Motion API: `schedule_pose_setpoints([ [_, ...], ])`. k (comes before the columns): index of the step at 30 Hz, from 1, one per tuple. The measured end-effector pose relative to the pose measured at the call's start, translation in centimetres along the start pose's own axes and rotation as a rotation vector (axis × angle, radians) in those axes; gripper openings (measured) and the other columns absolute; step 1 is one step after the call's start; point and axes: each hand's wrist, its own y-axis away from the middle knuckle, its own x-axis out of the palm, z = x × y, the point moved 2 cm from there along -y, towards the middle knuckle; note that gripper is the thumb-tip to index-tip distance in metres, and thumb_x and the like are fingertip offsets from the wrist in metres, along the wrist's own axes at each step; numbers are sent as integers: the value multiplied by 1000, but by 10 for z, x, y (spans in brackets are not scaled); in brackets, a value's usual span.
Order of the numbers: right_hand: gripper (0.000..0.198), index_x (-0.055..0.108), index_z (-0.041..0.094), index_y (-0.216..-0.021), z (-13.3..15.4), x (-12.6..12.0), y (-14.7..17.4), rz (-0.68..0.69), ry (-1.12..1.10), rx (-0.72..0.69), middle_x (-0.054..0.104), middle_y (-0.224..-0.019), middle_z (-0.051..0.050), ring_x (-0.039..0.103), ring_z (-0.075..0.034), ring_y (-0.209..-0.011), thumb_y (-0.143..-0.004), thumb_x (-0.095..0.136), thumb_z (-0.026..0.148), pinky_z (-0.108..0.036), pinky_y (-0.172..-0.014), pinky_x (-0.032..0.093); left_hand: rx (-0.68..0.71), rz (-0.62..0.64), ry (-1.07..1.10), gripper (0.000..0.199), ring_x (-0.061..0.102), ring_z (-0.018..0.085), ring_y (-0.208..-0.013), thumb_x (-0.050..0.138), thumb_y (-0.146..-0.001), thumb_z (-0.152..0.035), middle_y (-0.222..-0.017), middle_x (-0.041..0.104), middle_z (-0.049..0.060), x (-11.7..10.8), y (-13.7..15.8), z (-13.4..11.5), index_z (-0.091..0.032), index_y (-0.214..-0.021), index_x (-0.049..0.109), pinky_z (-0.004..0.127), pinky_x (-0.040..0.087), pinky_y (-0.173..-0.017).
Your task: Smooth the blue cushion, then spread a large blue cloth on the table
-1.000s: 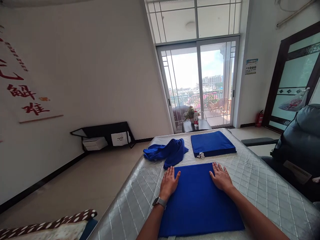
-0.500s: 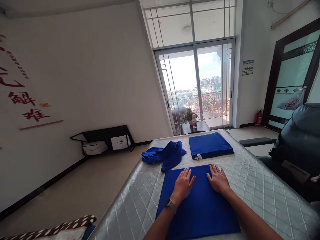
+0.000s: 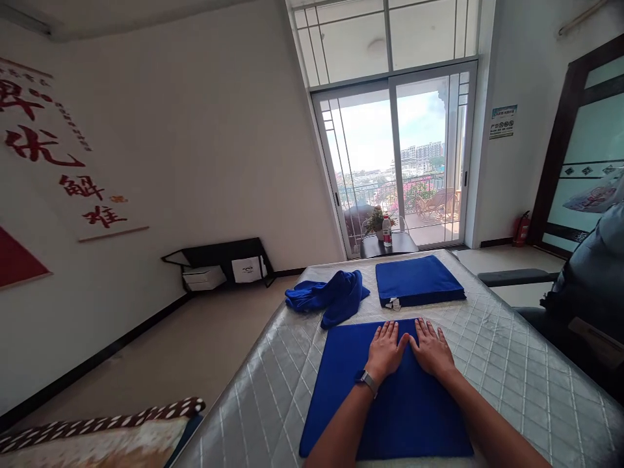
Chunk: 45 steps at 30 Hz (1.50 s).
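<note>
A flat blue cloth (image 3: pixel 336 390), squared off like a folded towel, lies in front of me on the quilted silvery mattress (image 3: pixel 263 383). My left hand (image 3: pixel 387 351) rests flat on its far half, fingers pointing away. Beside it, my right hand (image 3: pixel 432 348) also lies flat near the far right edge of the cloth. The thumbs of both hands almost meet. Beyond the hands sits a neat stack of blue cloths (image 3: pixel 419 279) with small white tags at its near edge. To its left is a crumpled blue cloth (image 3: pixel 331 296).
A small dark table (image 3: pixel 390 244) with a bottle (image 3: pixel 387 231) and a potted plant stands past the mattress, before sliding glass doors. On the right is a black chair (image 3: pixel 585 286). A low black rack (image 3: pixel 224 260) holds white boxes by the left wall.
My left hand has slid right across the blue cloth, closer to my right hand. The right hand stays near the same part of the cloth. The camera view has turned slightly left.
</note>
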Motion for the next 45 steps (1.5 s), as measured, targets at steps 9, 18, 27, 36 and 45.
schedule_pose_setpoints([
  [9,69,18,13,-155,-1,3,0,-14,-17,5,17,-161,-6,9,-22,-148,-96,20,48,-45,-119,0,-272,-11,-167,74,30,28,-143,9,-99,-58,-152,38,17,-41,61,126,-9,-148,37,48,27,-116],
  [18,70,16,13,-155,1,2,0,0,1,7,17,-161,-5,9,-23,-148,-96,19,50,-45,-119,2,-319,-65,-158,82,31,27,-143,10,-97,-64,-152,37,18,-38,70,140,-4,-147,36,42,28,-116],
  [27,69,14,15,-156,7,-3,2,31,44,26,15,-162,-3,9,-21,-148,-96,18,50,-44,-119,3,-357,-73,-130,87,30,27,-143,8,-95,-67,-152,38,18,-41,71,139,-4,-146,38,42,25,-117],
  [36,66,16,15,-155,10,-10,20,47,95,2,13,-162,-3,6,-21,-148,-97,16,46,-45,-119,2,-322,-97,-133,84,33,28,-142,8,-96,-65,-150,41,19,-39,73,141,-4,-145,40,44,27,-116],
  [45,70,13,15,-156,1,0,28,57,10,12,11,-162,-2,7,-22,-148,-96,13,52,-46,-119,2,-286,-102,-175,81,36,29,-141,11,-98,-61,-150,41,21,-40,72,140,-1,-144,41,45,32,-114],
])
